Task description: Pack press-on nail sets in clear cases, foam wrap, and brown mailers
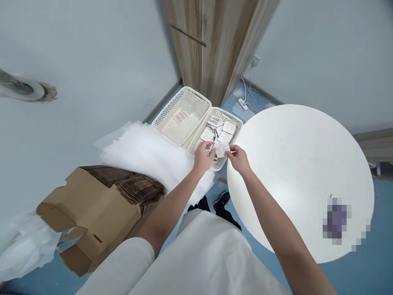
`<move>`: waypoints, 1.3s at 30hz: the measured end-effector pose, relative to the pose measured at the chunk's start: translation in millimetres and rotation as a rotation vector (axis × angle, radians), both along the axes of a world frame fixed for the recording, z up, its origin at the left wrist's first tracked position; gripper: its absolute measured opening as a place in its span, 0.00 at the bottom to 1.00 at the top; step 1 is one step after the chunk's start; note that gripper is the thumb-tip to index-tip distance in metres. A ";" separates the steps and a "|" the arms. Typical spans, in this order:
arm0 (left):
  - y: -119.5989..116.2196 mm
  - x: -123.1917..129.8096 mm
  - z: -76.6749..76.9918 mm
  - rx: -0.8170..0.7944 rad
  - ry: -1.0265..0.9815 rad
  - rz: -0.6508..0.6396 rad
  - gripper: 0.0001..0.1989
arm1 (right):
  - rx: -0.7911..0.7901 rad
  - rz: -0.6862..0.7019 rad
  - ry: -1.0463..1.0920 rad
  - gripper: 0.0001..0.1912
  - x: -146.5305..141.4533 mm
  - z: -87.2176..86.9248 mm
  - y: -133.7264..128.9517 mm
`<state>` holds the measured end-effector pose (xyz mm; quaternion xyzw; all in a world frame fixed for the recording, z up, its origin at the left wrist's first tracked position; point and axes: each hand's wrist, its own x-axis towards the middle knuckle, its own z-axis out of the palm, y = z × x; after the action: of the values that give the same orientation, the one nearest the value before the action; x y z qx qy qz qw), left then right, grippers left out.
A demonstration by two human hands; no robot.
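A small white card (pixel 221 150) with lines of dark print is held up between my two hands. My right hand (pixel 239 159) pinches its right edge between thumb and fingers. On the other side, the curled thumb and fingers of my left hand (pixel 204 157) grip the card's left edge. Directly below lies a white perforated basket (pixel 240 123), its contents partly covered by the hands. Inside are several white square packs (pixel 227 128) with print on them. A second white basket (pixel 159 123) adjoins it at the left, with a small clear packet (pixel 180 116) in it.
A round white table (pixel 294 164) stands at the right, with a pixelated purple patch on it. White foam sheets (pixel 147 147) and folded brown cardboard boxes (pixel 92 200) are stacked at the left. Behind the baskets rises a wooden cabinet (pixel 215 49); a power strip (pixel 242 103) lies nearby.
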<state>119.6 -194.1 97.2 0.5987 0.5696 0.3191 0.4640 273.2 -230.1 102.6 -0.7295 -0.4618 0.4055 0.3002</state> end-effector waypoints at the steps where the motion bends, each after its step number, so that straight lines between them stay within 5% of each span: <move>1: -13.5 6.1 5.2 -0.048 -0.062 -0.019 0.14 | 0.023 -0.032 0.004 0.13 3.1 5.3 -11.3; 4: -57.5 29.0 21.5 -0.195 -0.287 -0.112 0.18 | 0.128 -0.083 -0.053 0.14 10.2 22.2 -53.1; 9: -125.9 67.2 42.3 -0.320 -0.535 -0.200 0.18 | 0.368 0.030 -0.188 0.17 25.4 46.6 -141.2; 14: -178.0 98.6 50.6 -0.428 -0.523 -0.281 0.17 | 0.411 0.075 -0.327 0.23 55.2 49.9 -222.9; 20: -223.8 136.6 58.3 -0.435 -0.411 -0.416 0.17 | 0.421 0.035 -0.482 0.25 87.9 42.0 -285.8; 25: -241.5 151.2 51.2 -0.503 -0.378 -0.450 0.15 | 0.505 -0.254 -0.354 0.19 111.0 36.6 -322.2; 29: -243.9 152.0 44.8 -0.588 -0.375 -0.503 0.17 | 0.397 -0.513 0.016 0.20 125.9 26.7 -334.2; 33: -244.0 152.6 43.3 -0.621 -0.375 -0.534 0.17 | 0.291 -0.492 0.408 0.21 127.3 18.1 -334.8; 39: -245.0 155.6 39.6 -0.643 -0.364 -0.513 0.17 | 0.312 -0.430 0.495 0.26 123.9 16.9 -337.3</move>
<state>275.2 -439.1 136.8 0.4801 0.3822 0.1004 0.7832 397.1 -567.4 119.5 -0.6350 -0.2673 0.4222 0.5892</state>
